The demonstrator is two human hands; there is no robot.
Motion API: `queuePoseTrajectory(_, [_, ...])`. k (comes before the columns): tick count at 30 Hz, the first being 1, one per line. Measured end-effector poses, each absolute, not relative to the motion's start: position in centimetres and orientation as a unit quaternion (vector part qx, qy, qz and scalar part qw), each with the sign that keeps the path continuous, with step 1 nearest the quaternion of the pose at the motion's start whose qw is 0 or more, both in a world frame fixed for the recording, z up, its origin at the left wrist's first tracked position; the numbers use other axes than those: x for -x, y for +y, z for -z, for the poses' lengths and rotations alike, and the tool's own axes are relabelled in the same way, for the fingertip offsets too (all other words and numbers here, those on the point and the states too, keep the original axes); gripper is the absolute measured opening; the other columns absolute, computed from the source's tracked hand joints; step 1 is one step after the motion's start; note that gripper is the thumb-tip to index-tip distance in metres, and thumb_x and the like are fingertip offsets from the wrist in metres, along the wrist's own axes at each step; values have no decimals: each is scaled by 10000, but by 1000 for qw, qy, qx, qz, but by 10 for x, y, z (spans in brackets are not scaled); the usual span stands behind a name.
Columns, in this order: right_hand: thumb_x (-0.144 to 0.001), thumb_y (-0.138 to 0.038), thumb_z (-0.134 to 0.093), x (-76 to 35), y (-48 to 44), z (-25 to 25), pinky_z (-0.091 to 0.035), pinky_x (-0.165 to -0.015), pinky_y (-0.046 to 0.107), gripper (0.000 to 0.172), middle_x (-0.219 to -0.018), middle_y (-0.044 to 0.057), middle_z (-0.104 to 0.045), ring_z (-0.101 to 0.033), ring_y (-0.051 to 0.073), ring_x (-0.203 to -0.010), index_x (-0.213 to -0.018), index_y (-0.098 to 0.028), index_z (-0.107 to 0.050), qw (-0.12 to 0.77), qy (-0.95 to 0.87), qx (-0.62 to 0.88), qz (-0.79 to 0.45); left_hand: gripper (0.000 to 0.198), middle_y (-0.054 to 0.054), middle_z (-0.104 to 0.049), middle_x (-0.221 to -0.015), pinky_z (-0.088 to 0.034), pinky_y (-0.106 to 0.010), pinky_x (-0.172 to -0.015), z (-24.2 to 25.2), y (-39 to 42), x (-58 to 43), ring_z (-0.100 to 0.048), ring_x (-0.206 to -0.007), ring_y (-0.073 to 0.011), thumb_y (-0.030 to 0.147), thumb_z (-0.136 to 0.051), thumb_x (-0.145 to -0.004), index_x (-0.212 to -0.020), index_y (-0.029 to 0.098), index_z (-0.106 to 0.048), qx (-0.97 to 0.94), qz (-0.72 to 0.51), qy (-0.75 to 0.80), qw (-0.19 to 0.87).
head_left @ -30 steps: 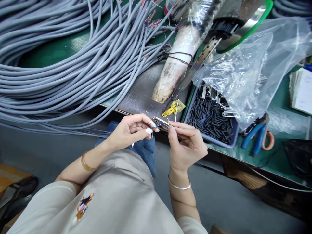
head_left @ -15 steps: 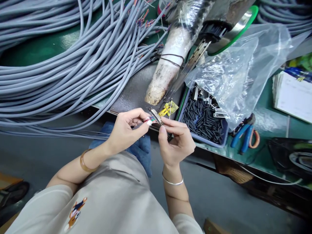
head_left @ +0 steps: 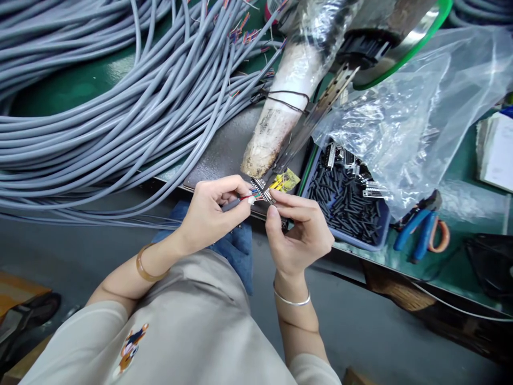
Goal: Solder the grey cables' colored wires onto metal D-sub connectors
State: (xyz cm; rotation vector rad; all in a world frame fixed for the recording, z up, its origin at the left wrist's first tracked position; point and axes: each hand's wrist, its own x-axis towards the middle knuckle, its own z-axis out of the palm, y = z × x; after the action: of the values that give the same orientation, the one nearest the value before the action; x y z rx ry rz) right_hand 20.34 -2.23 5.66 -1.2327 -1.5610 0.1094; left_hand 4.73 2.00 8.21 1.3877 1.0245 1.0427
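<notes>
Between thumb and fingers, my left hand (head_left: pixel 216 211) pinches a grey multi-core cable (head_left: pixel 230 205) near its end, where thin coloured wires (head_left: pixel 258 197) fan out. My right hand (head_left: pixel 298 227) is closed on a metal multi-pin connector (head_left: pixel 262 189), held by its right side between thumb and fingertips. The wires run up to the connector's row of pins; which of them are joined to it I cannot make out. Just above the connector is the dirty tip of a white wrapped tube (head_left: pixel 266 128), with a blackened metal rod (head_left: pixel 300 133) beside it.
A blue tray (head_left: pixel 377 247) holds black sleeves and several connectors, partly covered by a clear plastic bag (head_left: pixel 425 107). Blue-handled cutters (head_left: pixel 420 227) lie right of it. A large bundle of grey cables (head_left: pixel 120 133) spreads over the left. A yellow label (head_left: pixel 289 181) lies behind my right hand.
The view has shifted slightly, so the bench items sit differently in the picture. The cable's grey jacket now shows in my left hand; both hands keep their pinch.
</notes>
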Motion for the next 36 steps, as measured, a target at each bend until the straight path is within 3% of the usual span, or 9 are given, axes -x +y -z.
queuePoseTrajectory(13, [-827,-77,-762,-204,-19,-66,-652,-762,341,189,-1014,36,-803,-773,191,-873,-881,-228,-663,528,-670,522,-19,117,-5,-635,-688,-406,-195,-539,-89,23,-46,-515,-586,-76,167,-683,-809,-707,153,-628,-570,-440,433,542])
queuePoseTrajectory(26, [-853,-100,-753,-204,-15,-64,-628,-796,336,164,-998,16,-800,-762,172,-879,-887,-232,-661,508,-680,529,-16,146,30,-507,-602,-315,-211,-500,-85,24,-46,-394,-530,-58,163,-662,-820,-694,159,-589,-577,-431,440,537])
queuePoseTrajectory(36, [-844,-77,-763,-201,-18,-69,-646,-777,293,182,-1013,29,-806,-774,166,-871,-908,-223,-676,506,-682,528,4,134,15,-561,-646,-356,-202,-524,-92,26,-44,-431,-561,-63,172,-656,-814,-695,153,-598,-575,-406,442,557])
